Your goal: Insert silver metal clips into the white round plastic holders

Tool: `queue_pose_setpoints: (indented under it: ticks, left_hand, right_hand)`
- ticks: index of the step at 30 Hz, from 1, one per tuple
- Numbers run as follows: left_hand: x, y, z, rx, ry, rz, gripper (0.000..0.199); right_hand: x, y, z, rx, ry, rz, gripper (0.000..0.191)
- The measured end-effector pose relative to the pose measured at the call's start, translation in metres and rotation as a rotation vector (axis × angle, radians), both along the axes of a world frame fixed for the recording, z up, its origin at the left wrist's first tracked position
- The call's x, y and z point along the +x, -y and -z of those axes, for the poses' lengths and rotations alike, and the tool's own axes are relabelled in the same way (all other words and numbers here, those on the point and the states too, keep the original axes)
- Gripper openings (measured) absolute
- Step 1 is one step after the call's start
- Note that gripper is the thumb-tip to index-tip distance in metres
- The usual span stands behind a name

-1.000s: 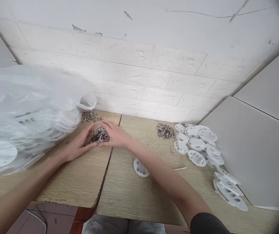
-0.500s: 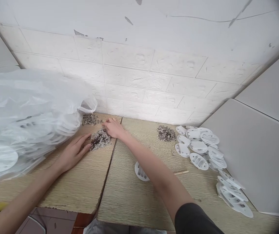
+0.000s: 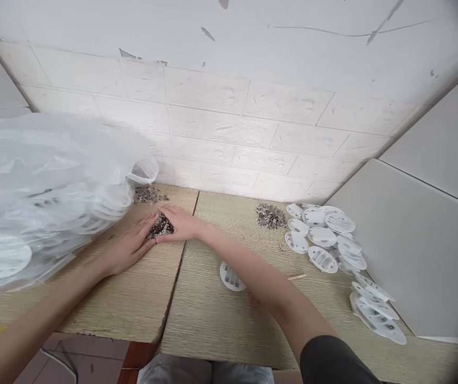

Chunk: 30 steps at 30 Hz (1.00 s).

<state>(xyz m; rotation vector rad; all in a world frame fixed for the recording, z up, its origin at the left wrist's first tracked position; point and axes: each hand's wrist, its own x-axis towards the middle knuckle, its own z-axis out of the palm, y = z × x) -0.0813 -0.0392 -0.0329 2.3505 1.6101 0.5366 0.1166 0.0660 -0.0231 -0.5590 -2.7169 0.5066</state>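
Note:
A pile of small silvery metal pieces [image 3: 160, 228] lies on the left tabletop, walled in between my two hands. My left hand [image 3: 131, 246] rests along its left side, fingers stretched out and touching the heap. From the right, my right hand [image 3: 181, 223] curves round the same heap, thumb and fingers apart. The fingertips of both hands meet or nearly meet in front and behind. Neither hand lifts anything. Just beyond sits a second small pile of metal pieces [image 3: 147, 195]. Under my right forearm a round white plastic part with slots [image 3: 231, 277] is partly hidden.
A large clear plastic bag of white discs [image 3: 53, 186] fills the left side. Another metal heap [image 3: 270, 215] lies right of centre, beside many scattered round white parts [image 3: 322, 237] and a leaning stack of them [image 3: 377, 309]. A thin wooden stick [image 3: 296, 277] pokes out past my forearm.
My hands have closed in on the pile from both sides. The right hand has come nearer to me and the left one has slid inward, so the pile looks more compact.

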Motion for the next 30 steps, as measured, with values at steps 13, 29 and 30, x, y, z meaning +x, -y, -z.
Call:
queue_pose_setpoints:
  ticks: [13,29,30]
  left_hand:
    - [-0.009,-0.003,0.006,0.073,0.413,-0.176,0.064]
    - [0.001,0.005,-0.011,0.048,0.333,-0.183,0.067]
    - [0.001,0.005,-0.011,0.051,0.332,-0.187,0.068]
  right_hand:
    - [-0.029,0.005,-0.002,0.263,0.039,-0.004,0.046]
    - [-0.047,0.010,-0.014,0.212,0.153,0.167,0.039]
    - [-0.046,0.010,-0.014,0.191,0.119,0.174,0.039]
